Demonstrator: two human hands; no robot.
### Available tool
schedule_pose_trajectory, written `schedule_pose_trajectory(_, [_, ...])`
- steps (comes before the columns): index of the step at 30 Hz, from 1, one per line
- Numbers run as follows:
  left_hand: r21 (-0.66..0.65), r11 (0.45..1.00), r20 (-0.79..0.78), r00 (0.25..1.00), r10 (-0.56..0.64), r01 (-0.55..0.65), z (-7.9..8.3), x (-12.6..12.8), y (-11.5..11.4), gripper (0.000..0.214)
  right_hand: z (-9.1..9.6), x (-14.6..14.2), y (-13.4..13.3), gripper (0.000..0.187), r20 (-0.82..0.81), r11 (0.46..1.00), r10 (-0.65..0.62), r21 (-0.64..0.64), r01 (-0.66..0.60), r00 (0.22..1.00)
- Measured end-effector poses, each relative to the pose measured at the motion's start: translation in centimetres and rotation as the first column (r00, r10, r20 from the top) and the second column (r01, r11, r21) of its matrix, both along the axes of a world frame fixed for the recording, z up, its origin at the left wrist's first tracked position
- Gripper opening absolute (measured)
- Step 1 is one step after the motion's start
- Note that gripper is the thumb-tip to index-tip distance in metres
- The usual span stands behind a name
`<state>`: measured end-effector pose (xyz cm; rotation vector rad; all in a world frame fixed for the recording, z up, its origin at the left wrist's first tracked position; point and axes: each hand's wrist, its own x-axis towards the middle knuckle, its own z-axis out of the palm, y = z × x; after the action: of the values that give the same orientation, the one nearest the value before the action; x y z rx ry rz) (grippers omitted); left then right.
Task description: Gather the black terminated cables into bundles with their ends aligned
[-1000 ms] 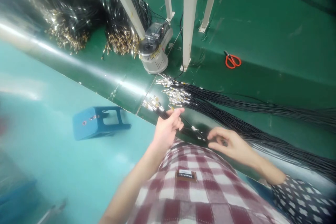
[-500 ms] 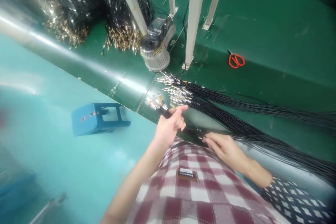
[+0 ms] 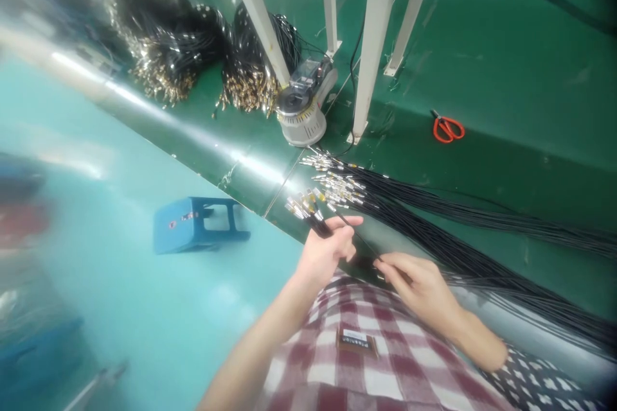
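Note:
My left hand [image 3: 328, 253] is closed round a small bunch of black cables [image 3: 318, 225], whose silver and yellow-banded ends fan out past the fingers. Its index finger points out to the right. A single cable [image 3: 359, 236] runs from near the left hand to my right hand [image 3: 418, 279], which pinches it between thumb and fingertips. Just beyond both hands, two thick bundles of black cables [image 3: 424, 218] lie along the green table, their metal-tipped ends [image 3: 341, 187] gathered near the left hand.
A grey round tape dispenser [image 3: 301, 117] stands at the foot of white metal legs [image 3: 378, 45]. Orange-handled scissors [image 3: 448, 128] lie on the green table [image 3: 511, 77]. More cable heaps with brass ends [image 3: 248, 87] rest at the back left. A blue stool [image 3: 178, 226] is on the floor.
The whole view has shifted, so everything appears lower and further right. A cable end now stands apart between the left hand's bunch and the bundles, in line with the right hand's cable.

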<state>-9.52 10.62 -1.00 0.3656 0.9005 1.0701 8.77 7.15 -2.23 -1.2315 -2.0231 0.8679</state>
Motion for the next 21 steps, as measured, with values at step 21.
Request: schedule_pose_trajectory(21, [-0.019, 0.999, 0.05, 0.998, 0.042, -0.041, -1.6, -1.8, -0.1, 0.035, -1.0, 2.1, 2.8, 0.032, 0.194, 0.969, 0.046, -0.246, 0.003, 0.98])
